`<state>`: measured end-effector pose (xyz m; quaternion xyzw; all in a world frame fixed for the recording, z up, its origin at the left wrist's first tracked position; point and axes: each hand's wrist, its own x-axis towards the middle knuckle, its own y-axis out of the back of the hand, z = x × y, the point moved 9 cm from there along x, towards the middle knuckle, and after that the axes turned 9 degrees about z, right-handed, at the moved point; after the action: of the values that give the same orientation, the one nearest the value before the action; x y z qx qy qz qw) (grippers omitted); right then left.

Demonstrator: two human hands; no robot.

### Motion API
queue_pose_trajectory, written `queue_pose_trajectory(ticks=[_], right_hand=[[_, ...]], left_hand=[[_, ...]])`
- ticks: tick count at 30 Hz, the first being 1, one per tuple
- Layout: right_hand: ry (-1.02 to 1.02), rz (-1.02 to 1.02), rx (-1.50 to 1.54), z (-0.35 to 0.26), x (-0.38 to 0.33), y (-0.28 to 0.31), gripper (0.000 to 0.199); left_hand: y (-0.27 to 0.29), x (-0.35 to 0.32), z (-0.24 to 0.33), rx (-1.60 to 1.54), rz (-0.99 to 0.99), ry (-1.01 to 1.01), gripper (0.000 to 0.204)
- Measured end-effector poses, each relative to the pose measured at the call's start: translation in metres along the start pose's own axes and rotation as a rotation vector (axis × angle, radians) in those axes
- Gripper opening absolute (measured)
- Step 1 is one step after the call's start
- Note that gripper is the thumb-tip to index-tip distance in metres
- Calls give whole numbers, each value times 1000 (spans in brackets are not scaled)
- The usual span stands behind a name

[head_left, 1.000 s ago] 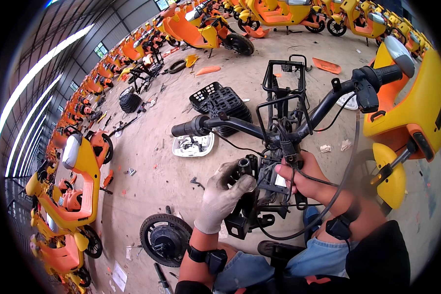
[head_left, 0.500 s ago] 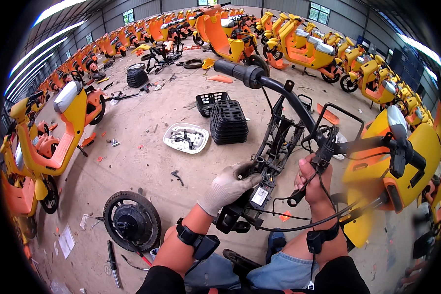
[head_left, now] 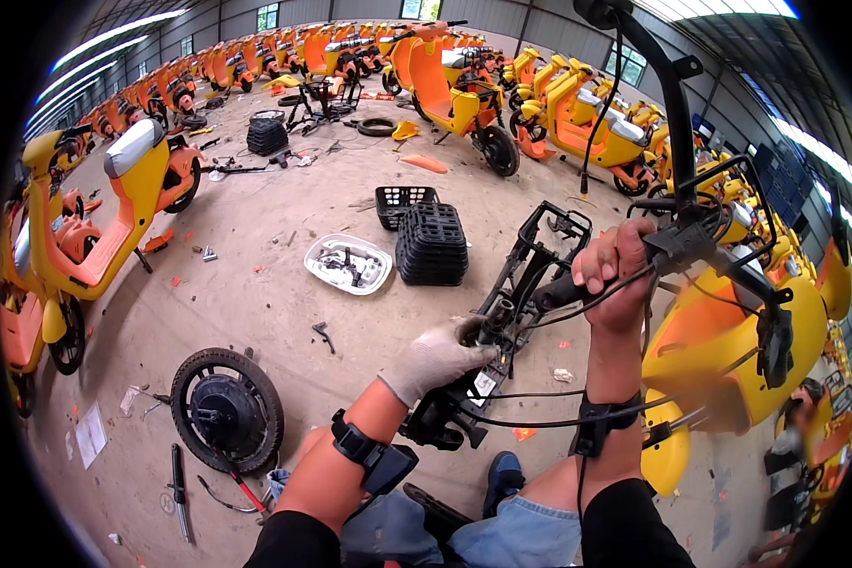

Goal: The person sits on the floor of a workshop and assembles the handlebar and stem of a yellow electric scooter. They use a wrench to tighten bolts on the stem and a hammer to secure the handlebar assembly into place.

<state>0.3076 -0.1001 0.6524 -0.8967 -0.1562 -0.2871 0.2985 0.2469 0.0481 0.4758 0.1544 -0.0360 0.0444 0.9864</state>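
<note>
My left hand (head_left: 437, 360), in a pale work glove, is closed around the head tube end of a black scooter frame (head_left: 516, 275), which stands tilted in front of me. Bare and wrapped into a grip, my right hand (head_left: 618, 270) holds the stem of a black handlebar (head_left: 680, 142). The stem's lower end points left toward the frame and is apart from the head tube. Black cables (head_left: 559, 421) loop from the handlebar across my right forearm to the frame's near end.
A wheel with hub motor (head_left: 225, 409) lies at the left near a shock absorber (head_left: 179, 492). Beyond are a white tub (head_left: 348, 265) of parts and stacked black baskets (head_left: 432, 244). Yellow-orange scooters (head_left: 95, 218) stand left and behind; a yellow body panel (head_left: 776, 331) is at right.
My right hand has raised and turned the handlebar, drawing its stem up and away from the frame. My left hand stays on the head tube. The view has shifted slightly.
</note>
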Motion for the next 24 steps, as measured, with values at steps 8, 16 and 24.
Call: queue_pose_trajectory(ticks=[8,16,24], right_hand=[[-168,47,133,34,4,2,17],[-241,121,-2,64,8,1,20],[-348,127,55,90,16,5,24]], left_hand=[[1,1,-1,-25,20,-55,58],[-4,-1,13,-1,35,-55,53],[-7,2,3,16,-4,96,55]])
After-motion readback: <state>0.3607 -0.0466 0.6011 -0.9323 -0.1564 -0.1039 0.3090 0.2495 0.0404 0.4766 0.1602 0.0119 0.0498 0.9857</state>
